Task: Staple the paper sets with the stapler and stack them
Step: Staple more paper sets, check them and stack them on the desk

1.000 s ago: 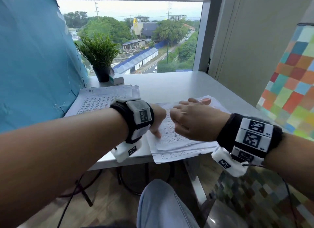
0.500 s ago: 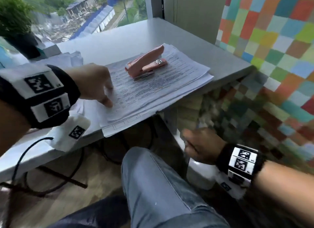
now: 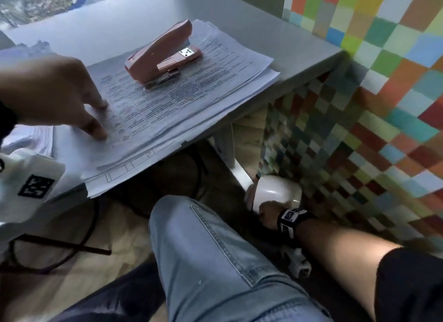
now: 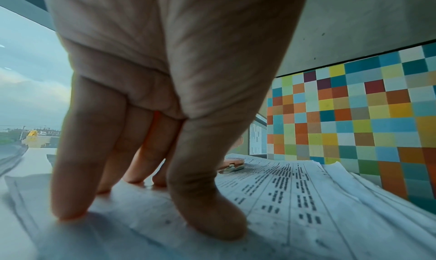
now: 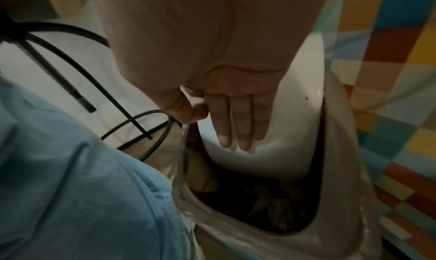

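So nothing's getting stapled yet: stapler [image 3: 163, 55] sits untouched on the paper pile [image 3: 191, 98], upper middle. Left hand [image 3: 51, 94] presses spread fingers [image 4: 205, 204] on it; right hand [image 5: 235, 118], fingers straight together, pushes a bin lid [image 5: 271, 142].

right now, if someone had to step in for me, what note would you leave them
Left hand: open, fingertips pressing the near-left part of the paper pile on the table.
Right hand: open, down beside the chair, straight fingers pushing in the swing lid of the white bin; holding nothing visible.
Stapler: pink, untouched, lying on top of the pile.
Done: cannot tell how many sets are stapled.
Left: bring the right hand back up, take the stapler, staple each set, stack them.
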